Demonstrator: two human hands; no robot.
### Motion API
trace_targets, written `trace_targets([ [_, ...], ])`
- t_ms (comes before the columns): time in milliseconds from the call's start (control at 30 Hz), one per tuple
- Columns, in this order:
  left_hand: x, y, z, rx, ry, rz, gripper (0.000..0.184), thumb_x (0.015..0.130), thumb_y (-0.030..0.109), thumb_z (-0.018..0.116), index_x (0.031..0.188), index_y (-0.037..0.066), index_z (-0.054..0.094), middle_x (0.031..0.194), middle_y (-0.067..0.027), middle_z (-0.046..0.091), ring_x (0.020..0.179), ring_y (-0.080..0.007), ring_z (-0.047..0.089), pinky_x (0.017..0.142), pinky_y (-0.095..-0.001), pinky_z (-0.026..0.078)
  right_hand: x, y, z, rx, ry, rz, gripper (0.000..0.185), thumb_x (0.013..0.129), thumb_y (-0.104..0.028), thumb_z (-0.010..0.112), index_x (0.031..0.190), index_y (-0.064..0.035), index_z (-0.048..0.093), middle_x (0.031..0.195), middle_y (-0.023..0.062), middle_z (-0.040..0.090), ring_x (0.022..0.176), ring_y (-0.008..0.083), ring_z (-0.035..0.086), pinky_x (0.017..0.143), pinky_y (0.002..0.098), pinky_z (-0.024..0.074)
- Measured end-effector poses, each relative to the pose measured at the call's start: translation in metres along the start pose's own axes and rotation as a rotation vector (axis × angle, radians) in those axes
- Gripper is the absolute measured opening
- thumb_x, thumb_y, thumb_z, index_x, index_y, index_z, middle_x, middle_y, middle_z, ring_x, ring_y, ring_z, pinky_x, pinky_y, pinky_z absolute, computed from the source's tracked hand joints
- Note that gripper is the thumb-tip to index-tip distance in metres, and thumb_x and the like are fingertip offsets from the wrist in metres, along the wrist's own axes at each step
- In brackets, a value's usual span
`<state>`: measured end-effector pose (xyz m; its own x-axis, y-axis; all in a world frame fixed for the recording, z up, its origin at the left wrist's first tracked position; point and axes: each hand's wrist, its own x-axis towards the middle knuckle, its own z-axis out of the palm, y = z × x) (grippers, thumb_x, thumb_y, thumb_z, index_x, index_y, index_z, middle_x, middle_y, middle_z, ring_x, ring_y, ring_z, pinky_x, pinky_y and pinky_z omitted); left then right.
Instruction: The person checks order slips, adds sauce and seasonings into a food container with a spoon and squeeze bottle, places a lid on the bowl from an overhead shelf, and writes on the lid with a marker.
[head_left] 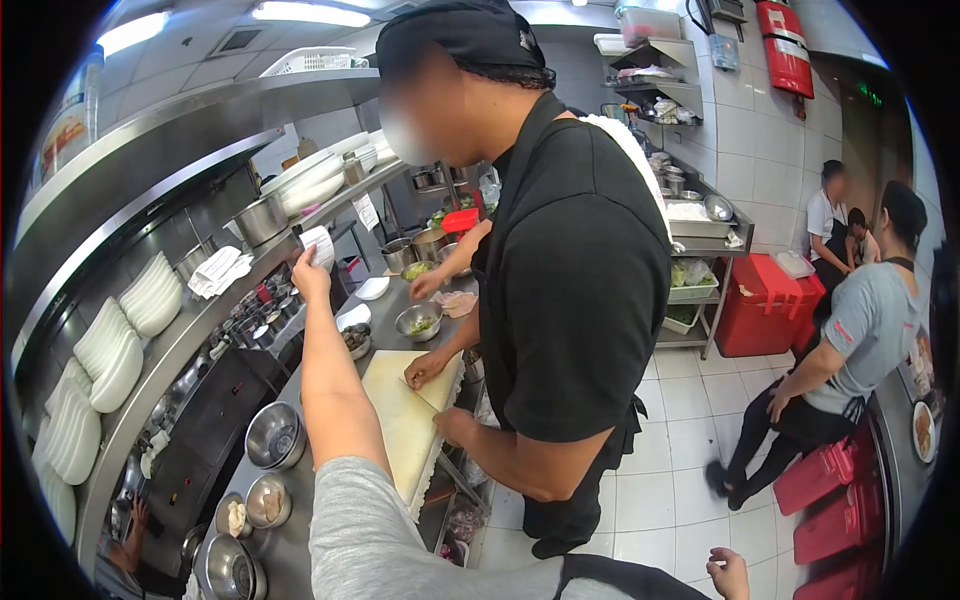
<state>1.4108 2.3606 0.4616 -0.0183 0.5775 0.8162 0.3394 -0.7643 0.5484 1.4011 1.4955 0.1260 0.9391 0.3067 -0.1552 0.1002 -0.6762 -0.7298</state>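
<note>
My left hand (309, 276) is raised over the counter at the edge of the metal shelf, its fingers closed on a white roll-shaped item (318, 247) with faint print. Low at the right, my right hand (728, 574) hangs over the tiled floor, loosely bent with its fingers apart and nothing visible in it. Below my left forearm lie metal bowls (275, 436) and a pale cutting board (397, 392). A co-worker in black stands close beside my left arm, with both hands at a knife (420, 396) over the board.
Another hand (428, 285) reaches over a metal bowl (418, 321) of greens. Stacked white plates (150, 295) line the left shelf. A person in grey (868, 310) stands at the right near red bins (838, 520). Farther back are a red cooler (765, 305) and more people.
</note>
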Motion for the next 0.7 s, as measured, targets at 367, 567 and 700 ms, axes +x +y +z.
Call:
trace_targets([
  [367, 0.017, 0.020, 0.005, -0.037, 0.028, -0.227, 0.050, 0.066, -0.001, 0.052, 0.114, 0.009, 0.061, 0.107, -0.0209, 0.062, 0.100, -0.0326, 0.060, 0.090, -0.0352, 0.043, -0.001, 0.002, -0.003, 0.002, -0.002, 0.062, 0.034, 0.080, -0.012, 0.059, 0.112, 0.0017, 0.058, 0.099, 0.0195, 0.064, 0.092, 0.0282, 0.061, 0.079, 0.0347, 0.0483],
  [567, 0.019, -0.002, 0.020, -0.050, -0.019, -0.251, 0.050, 0.066, 0.001, 0.053, 0.115, 0.005, 0.060, 0.109, -0.0224, 0.060, 0.103, -0.0346, 0.058, 0.092, -0.0363, 0.041, -0.006, 0.005, 0.002, -0.004, -0.039, 0.092, 0.035, 0.080, -0.013, 0.060, 0.112, 0.0011, 0.058, 0.099, 0.0193, 0.064, 0.094, 0.0290, 0.061, 0.080, 0.0356, 0.0478],
  [700, 0.009, -0.013, 0.024, -0.049, 0.014, -0.210, 0.050, 0.066, 0.000, 0.051, 0.116, 0.004, 0.059, 0.109, -0.0224, 0.060, 0.103, -0.0353, 0.057, 0.092, -0.0375, 0.041, -0.008, 0.006, 0.001, -0.025, -0.048, 0.111, 0.035, 0.080, -0.013, 0.061, 0.111, 0.0011, 0.058, 0.099, 0.0190, 0.064, 0.094, 0.0294, 0.060, 0.081, 0.0356, 0.0476],
])
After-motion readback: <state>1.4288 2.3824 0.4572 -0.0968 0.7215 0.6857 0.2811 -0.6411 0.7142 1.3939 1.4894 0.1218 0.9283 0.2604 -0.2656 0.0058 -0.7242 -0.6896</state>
